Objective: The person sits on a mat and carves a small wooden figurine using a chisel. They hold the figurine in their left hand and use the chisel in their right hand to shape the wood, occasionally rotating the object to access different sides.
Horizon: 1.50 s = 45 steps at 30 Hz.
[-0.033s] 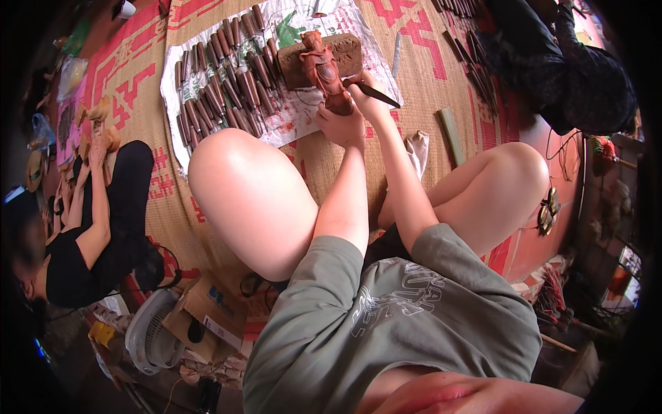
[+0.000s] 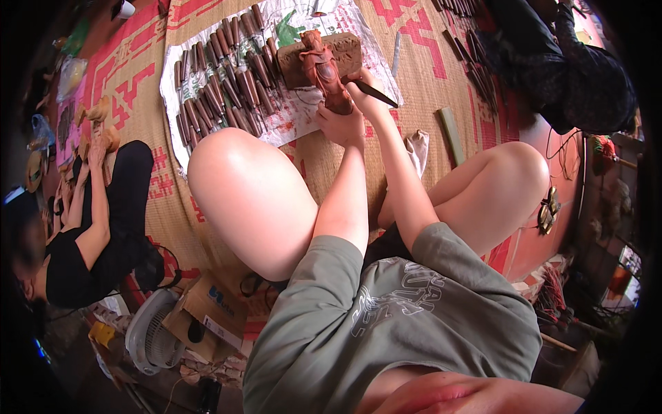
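Observation:
My left hand (image 2: 341,125) is closed round the lower end of a reddish-brown carved wooden figurine (image 2: 323,65). The figurine leans on a brown wooden block (image 2: 348,54). In my right hand (image 2: 369,100), close against the figurine's right side, is a dark-handled carving tool (image 2: 379,95); its handle sticks out to the right. The tool's working tip is hidden by fingers and wood. Left of the block, rows of wood-handled carving chisels (image 2: 231,86) lie on a white printed sheet (image 2: 293,127).
A red-patterned straw mat (image 2: 276,176) spreads beneath. A greenish bar (image 2: 450,136) and a whitish cloth (image 2: 417,150) lie right of my forearms. One person (image 2: 83,234) sits at left, another (image 2: 586,83) at upper right near more tools (image 2: 476,69). A fan (image 2: 155,331) and cardboard box (image 2: 207,317) stand lower left.
The handle end of the carving tool has shifted very slightly up and left. Both hands keep their holds, and the figurine stays against the block.

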Available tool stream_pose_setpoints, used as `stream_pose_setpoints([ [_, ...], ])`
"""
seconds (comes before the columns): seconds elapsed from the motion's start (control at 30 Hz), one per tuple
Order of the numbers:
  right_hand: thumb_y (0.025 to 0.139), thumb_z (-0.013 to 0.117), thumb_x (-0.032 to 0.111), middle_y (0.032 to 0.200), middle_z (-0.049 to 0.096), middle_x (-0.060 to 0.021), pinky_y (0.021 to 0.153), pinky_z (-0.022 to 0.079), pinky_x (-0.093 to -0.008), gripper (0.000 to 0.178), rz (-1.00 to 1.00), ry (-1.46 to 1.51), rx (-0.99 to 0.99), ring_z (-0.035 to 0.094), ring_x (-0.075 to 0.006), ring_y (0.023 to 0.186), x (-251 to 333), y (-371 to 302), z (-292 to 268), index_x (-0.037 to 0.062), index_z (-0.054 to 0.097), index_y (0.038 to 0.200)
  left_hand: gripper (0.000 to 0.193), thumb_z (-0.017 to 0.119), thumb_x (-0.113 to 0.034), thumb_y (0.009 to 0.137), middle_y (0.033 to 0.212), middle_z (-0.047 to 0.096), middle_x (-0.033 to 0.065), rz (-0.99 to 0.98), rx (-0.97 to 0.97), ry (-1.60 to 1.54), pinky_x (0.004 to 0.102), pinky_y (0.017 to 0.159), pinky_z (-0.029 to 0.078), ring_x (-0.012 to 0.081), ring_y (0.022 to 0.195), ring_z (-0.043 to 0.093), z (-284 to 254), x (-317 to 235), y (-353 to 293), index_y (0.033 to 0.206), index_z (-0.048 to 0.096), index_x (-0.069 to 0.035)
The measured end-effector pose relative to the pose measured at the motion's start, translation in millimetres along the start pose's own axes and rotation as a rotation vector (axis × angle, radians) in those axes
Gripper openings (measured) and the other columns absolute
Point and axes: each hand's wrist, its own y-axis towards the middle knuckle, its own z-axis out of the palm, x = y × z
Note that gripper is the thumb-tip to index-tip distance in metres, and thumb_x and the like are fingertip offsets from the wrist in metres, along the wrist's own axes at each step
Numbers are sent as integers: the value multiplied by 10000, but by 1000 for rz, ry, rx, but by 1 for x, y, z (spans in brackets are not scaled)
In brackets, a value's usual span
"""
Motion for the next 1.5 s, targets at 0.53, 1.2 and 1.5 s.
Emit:
stream_pose_setpoints([
  [0.53, 724, 626, 101, 719, 644, -152, 613, 500, -321, 216, -34, 13, 48, 641, -230, 656, -11, 31, 8, -3, 593, 911, 700, 733, -307, 611, 1098, 477, 159, -41, 31, 81, 457, 800, 491, 344, 998, 530, 5, 3, 1, 1186, 429, -47],
  [1.2, 728, 593, 94, 685, 641, -172, 618, 505, -348, 154, -51, -58, 19, 657, -274, 663, 9, 2, -7, 16, 599, 860, 636, 719, -298, 634, 1108, 467, 179, -17, 14, 62, 470, 817, 469, 368, 1032, 503, 3, 0, -1, 1140, 430, -43],
  [1.5, 740, 618, 68, 736, 650, -132, 605, 485, -299, 155, -19, -38, 58, 625, -177, 654, -15, 13, 1, 6, 593, 879, 764, 768, -391, 615, 1138, 477, 178, -31, 48, 78, 453, 828, 478, 358, 1029, 528, 2, 1, -2, 1195, 427, -30],
])
